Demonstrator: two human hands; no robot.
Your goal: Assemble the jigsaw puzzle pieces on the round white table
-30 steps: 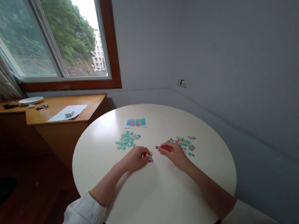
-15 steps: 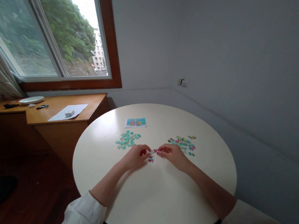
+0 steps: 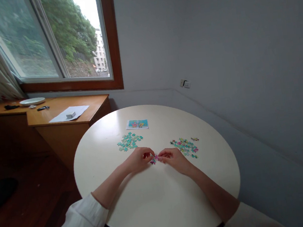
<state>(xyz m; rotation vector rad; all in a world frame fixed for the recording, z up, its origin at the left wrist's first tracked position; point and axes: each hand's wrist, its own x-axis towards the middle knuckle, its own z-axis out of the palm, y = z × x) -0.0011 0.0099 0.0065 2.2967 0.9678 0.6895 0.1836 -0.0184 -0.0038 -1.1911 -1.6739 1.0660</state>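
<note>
Both my hands rest on a round white table [image 3: 157, 208], fingertips meeting at its middle. My left hand [image 3: 138, 160] is curled, its fingers pinched on a small pink and teal puzzle piece [image 3: 153, 160] lying on the table. My right hand [image 3: 174, 158] is also pinched, holding another small pink piece against the first one. A pile of teal puzzle pieces [image 3: 129, 141] lies just beyond my left hand. A mixed-colour pile of pieces [image 3: 186, 146] lies beyond my right hand. A small picture card [image 3: 137, 124] lies farther back.
A wooden desk [image 3: 66, 121] stands left of the table under a window [image 3: 45, 38], bearing a white plate [image 3: 32, 101], a paper sheet [image 3: 68, 113] and small items. A grey wall with a socket [image 3: 184, 84] runs behind and to the right.
My right hand has slid left with its pink piece until it meets the piece under my left hand. My left hand has barely moved.
</note>
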